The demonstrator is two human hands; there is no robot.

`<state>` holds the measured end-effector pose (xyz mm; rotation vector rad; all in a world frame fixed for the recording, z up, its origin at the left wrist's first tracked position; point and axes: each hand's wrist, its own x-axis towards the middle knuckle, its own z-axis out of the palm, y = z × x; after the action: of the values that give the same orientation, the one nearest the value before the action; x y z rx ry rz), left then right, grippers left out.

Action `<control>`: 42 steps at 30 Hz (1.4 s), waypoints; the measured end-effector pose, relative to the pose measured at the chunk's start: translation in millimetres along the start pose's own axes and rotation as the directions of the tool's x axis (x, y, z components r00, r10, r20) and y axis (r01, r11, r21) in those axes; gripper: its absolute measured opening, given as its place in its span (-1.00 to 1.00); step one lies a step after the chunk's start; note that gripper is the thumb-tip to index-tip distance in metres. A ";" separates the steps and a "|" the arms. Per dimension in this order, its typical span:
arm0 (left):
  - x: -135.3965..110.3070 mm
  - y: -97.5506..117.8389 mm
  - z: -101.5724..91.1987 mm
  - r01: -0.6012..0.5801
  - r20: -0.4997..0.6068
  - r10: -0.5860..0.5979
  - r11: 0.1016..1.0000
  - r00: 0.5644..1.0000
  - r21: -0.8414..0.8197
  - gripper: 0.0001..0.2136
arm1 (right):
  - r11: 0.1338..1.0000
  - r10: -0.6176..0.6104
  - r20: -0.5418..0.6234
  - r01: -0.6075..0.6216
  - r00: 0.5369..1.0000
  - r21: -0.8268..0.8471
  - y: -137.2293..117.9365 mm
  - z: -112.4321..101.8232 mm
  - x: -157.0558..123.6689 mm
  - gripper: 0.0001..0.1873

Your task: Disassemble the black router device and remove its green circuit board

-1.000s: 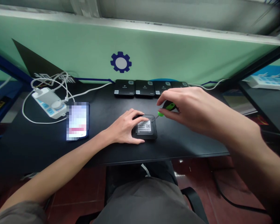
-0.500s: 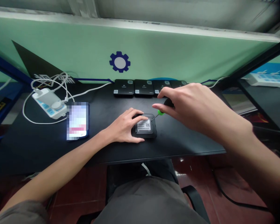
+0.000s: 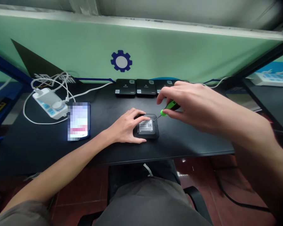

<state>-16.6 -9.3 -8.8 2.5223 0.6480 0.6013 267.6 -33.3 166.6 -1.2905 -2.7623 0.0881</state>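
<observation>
A small black square device (image 3: pixel 146 128) with a white label lies on the black desk (image 3: pixel 108 147) in front of me. My left hand (image 3: pixel 124 127) rests on its left side, fingers curled around the edge and holding it down. My right hand (image 3: pixel 186 102) is closed around a green-and-black screwdriver (image 3: pixel 168 107). The thin shaft slants down to the device's upper right corner.
Several more black devices (image 3: pixel 145 87) line the back of the desk under the green partition. A lit phone (image 3: pixel 78 121) lies to the left, beside a white power strip (image 3: pixel 50 103) with looped white cables. A second power strip (image 3: pixel 270 79) sits far right.
My right hand has turned the screwdriver a little, so more of its green handle shows again. The left hand and the device have stayed put.
</observation>
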 end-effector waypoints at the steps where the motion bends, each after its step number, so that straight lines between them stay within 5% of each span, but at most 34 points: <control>1: -0.1 0.0 0.1 -0.001 0.000 0.001 1.000 1.000 0.000 -0.22 | 1.000 0.004 0.001 -0.004 1.000 -0.009 -0.4 -1.0 0.4 -0.76; 8: -0.2 0.0 0.3 -0.002 -0.004 0.002 1.000 1.000 0.001 -0.21 | 0.999 0.035 0.010 -0.035 0.999 -0.008 -11.1 -3.2 5.9 -0.82; 15: 0.3 0.3 -0.5 -0.006 0.016 0.006 1.000 1.000 0.029 -0.22 | 0.972 0.152 0.037 -0.143 0.988 -0.184 -18.5 1.1 10.7 -0.64; 28: 0.7 0.8 -0.6 -0.006 0.018 0.005 0.999 1.000 0.035 -0.20 | 0.997 0.006 0.037 -0.008 0.999 0.071 -6.1 3.1 8.2 -0.68; 42: -0.2 2.1 -2.0 0.001 0.017 -0.002 0.999 1.000 0.037 -0.22 | 0.970 0.194 0.000 -0.192 0.981 -0.149 -21.6 3.0 17.4 -0.66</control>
<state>-17.1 -10.4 -6.2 2.5577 0.6605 0.5713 239.7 -33.8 166.6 -1.5997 -2.6919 -0.0975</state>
